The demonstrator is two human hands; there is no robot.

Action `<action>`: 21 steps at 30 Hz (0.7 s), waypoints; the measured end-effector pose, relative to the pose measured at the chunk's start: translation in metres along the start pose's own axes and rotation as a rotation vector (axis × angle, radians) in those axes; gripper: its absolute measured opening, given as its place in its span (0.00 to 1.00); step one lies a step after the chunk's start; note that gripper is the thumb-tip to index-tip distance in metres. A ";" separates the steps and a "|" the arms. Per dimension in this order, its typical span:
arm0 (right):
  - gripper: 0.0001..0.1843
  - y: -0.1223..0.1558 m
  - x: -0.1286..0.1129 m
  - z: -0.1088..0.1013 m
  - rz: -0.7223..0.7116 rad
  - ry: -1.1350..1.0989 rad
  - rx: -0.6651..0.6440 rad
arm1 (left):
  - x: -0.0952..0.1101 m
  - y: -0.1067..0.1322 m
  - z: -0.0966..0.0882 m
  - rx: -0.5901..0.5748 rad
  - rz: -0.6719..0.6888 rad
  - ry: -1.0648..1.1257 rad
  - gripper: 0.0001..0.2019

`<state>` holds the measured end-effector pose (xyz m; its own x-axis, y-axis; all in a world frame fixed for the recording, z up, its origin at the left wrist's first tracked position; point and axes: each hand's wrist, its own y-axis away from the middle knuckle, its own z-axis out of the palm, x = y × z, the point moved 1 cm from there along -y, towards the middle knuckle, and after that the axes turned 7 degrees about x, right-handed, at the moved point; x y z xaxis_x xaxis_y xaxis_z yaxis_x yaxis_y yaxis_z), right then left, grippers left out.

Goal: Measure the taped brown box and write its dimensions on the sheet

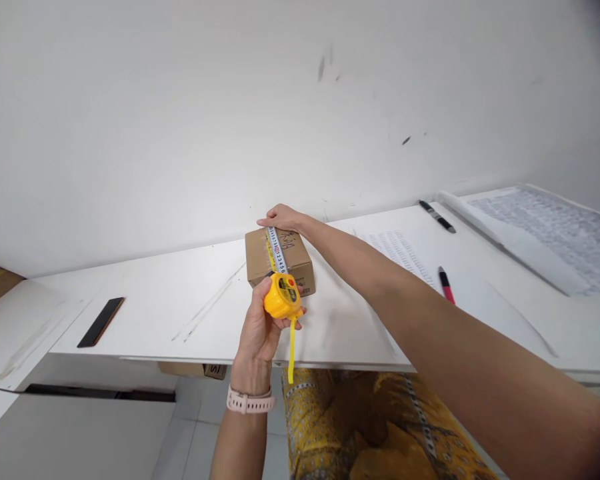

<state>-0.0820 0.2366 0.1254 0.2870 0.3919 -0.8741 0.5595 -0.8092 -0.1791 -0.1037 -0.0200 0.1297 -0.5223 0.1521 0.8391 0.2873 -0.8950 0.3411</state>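
Note:
A small brown cardboard box point(299, 250) with dark handwriting on top sits on the white table by the wall. My left hand point(265, 323) is closed around a yellow tape measure point(283, 297) at the box's near edge, its yellow strap hanging down. The drawn-out tape blade point(276, 250) lies across the box top, from the near edge to the far one. At the far edge my right hand point(281, 219) has its fingers closed on the blade's end, which they partly hide.
To the left lies a flat black bar point(101, 323). On the right are a printed sheet point(397, 252), a red-and-black pen point(446, 285), a black-and-grey pen point(437, 216) and larger papers point(540, 240). The wall point(180, 120) rises behind; the table's front edge point(330, 364) is near me.

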 end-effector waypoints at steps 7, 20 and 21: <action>0.25 0.030 -0.032 -0.034 -0.197 -0.034 0.140 | 0.034 0.025 -0.036 -0.031 0.089 -0.290 0.22; 0.30 0.144 -0.007 -0.040 -0.018 0.045 0.205 | 0.160 -0.050 -0.098 -0.072 0.164 -0.887 0.24; 0.30 0.144 -0.003 -0.037 0.001 0.076 0.224 | 0.158 -0.056 -0.098 -0.076 0.145 -0.904 0.24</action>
<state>0.0267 0.1357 0.1189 0.3502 0.4161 -0.8392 0.3756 -0.8831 -0.2812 -0.2812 0.0133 0.2018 0.3505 0.2777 0.8944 0.2310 -0.9511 0.2048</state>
